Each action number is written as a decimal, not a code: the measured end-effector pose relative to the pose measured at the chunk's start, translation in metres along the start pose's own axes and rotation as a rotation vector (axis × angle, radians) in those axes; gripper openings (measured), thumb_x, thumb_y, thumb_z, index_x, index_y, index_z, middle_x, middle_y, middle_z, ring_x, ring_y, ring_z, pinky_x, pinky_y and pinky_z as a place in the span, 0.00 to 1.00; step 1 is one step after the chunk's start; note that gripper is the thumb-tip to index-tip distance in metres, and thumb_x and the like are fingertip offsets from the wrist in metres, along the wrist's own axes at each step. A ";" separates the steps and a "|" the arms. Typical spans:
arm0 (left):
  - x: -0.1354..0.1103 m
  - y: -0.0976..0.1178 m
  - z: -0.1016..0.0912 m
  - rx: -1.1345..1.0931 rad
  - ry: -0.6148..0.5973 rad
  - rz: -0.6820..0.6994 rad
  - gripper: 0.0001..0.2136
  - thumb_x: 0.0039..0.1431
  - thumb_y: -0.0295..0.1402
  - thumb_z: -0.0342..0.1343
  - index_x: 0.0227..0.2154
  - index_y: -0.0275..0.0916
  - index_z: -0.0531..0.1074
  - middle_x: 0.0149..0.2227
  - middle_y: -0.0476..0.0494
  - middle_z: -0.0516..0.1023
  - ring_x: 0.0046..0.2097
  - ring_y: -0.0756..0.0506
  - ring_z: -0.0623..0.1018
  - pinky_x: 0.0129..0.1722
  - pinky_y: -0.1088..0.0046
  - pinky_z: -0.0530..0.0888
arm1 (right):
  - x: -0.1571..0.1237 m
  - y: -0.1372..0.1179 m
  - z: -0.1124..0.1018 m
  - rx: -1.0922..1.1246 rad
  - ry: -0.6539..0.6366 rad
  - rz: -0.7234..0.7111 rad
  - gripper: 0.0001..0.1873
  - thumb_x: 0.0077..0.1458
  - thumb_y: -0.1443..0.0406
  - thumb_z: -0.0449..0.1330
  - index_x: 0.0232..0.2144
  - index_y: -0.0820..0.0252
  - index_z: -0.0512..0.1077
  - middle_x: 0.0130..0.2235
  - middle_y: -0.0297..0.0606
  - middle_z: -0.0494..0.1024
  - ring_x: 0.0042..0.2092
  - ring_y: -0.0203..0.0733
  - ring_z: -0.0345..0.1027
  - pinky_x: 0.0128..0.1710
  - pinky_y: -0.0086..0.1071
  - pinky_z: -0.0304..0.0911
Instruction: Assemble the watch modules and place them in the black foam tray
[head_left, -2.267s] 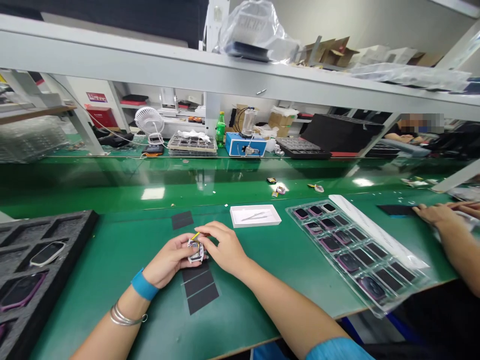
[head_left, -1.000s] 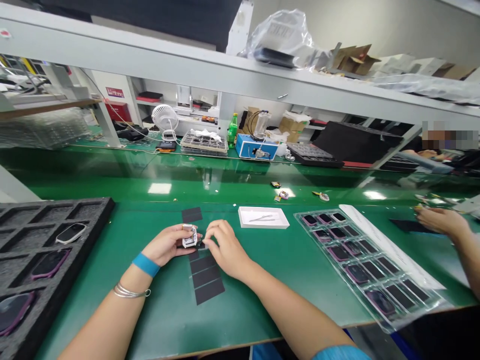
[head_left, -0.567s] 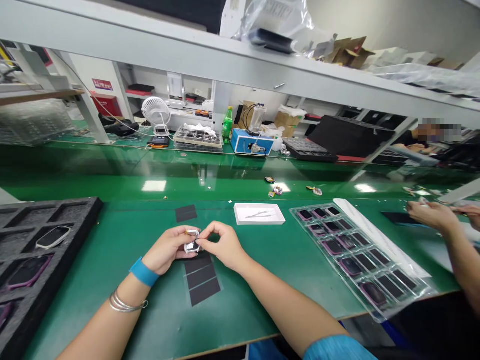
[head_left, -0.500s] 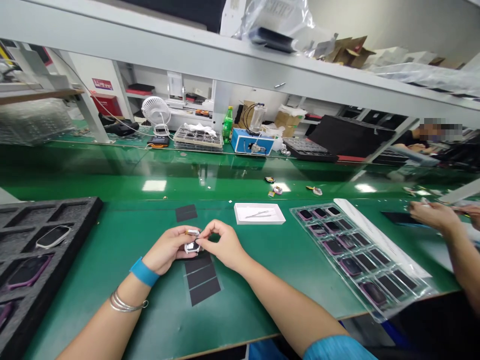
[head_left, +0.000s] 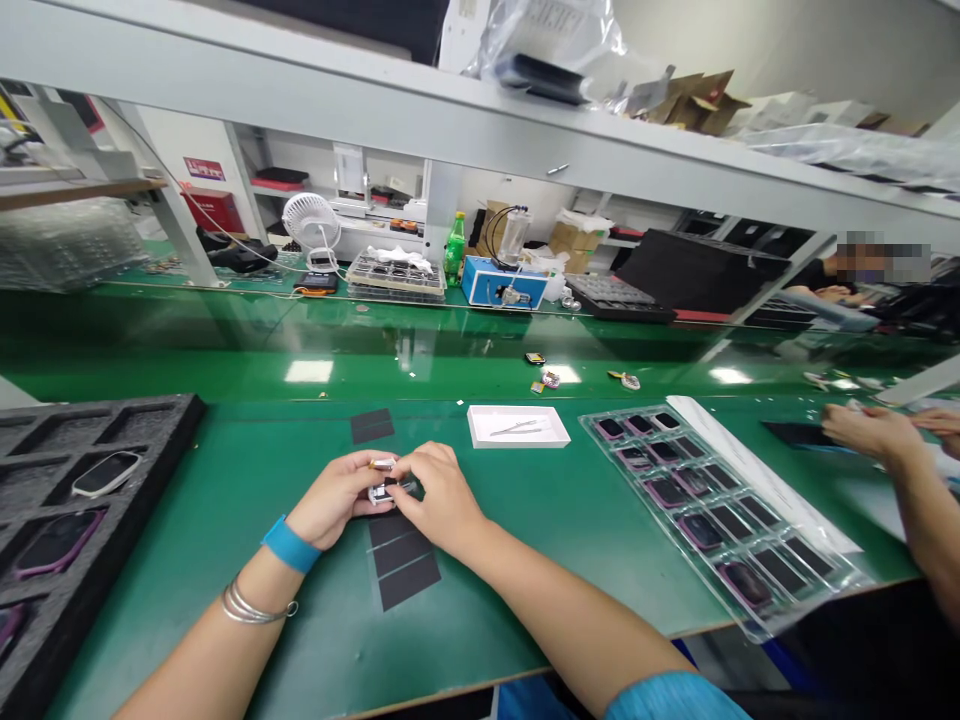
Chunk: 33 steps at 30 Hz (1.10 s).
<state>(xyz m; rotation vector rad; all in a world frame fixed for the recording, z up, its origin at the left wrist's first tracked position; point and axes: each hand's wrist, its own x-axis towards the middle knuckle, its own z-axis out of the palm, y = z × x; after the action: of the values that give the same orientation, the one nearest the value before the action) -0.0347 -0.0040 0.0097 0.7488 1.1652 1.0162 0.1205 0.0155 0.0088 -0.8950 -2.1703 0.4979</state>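
Note:
My left hand [head_left: 346, 492] is closed around a small silver smartwatch case [head_left: 380, 494], its thumb and fingers along the edges. A raised piece with a bright strip stands at the top of the case. My right hand [head_left: 442, 497] is closed too, its thumb and curled fingertips pressed together at the right side of the case. What these fingertips pinch is hidden from me. Under the hands lies a clear sheet with black rectangular films [head_left: 406, 566]. Another black film piece [head_left: 372, 426] is just beyond them. A white box lid [head_left: 517, 440] with metal tweezers [head_left: 520, 428] inside lies to the right.
At left sits a black foam tray [head_left: 169, 440] with several watches. A clear plastic tray [head_left: 637, 470] of watch screens lies at right, near a co-worker's hand [head_left: 877, 432]. Beyond runs a green belt [head_left: 450, 350] carrying watch parts [head_left: 550, 379]. A shelf beam [head_left: 300, 85] crosses above.
My right hand's fingers have curled further over the watch case, covering more of it. Small watch parts on the green belt have shifted slightly left. My left hand keeps its hold.

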 end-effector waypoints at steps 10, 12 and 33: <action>-0.001 0.000 0.004 0.039 -0.053 -0.019 0.10 0.43 0.27 0.61 0.32 0.34 0.74 0.28 0.44 0.75 0.30 0.48 0.75 0.30 0.71 0.76 | 0.004 0.003 -0.008 0.056 -0.023 0.014 0.04 0.56 0.66 0.56 0.32 0.56 0.71 0.34 0.33 0.76 0.40 0.38 0.65 0.47 0.36 0.56; -0.001 0.000 0.003 -0.008 -0.095 -0.023 0.10 0.43 0.27 0.61 0.32 0.34 0.74 0.30 0.44 0.75 0.32 0.48 0.75 0.34 0.70 0.76 | 0.005 0.004 -0.007 0.035 0.010 0.030 0.05 0.57 0.66 0.55 0.31 0.56 0.71 0.33 0.33 0.76 0.39 0.38 0.66 0.46 0.36 0.56; 0.002 0.003 0.000 -0.384 -0.097 -0.031 0.12 0.50 0.22 0.53 0.39 0.31 0.74 0.36 0.39 0.78 0.38 0.46 0.78 0.43 0.70 0.75 | 0.002 0.011 -0.001 -0.217 -0.005 -0.215 0.09 0.57 0.68 0.54 0.35 0.51 0.73 0.42 0.32 0.77 0.43 0.39 0.65 0.59 0.48 0.43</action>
<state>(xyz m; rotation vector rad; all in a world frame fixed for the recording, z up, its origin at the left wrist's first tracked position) -0.0359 -0.0010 0.0119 0.4668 0.8608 1.1232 0.1251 0.0246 0.0037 -0.7595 -2.3225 0.1617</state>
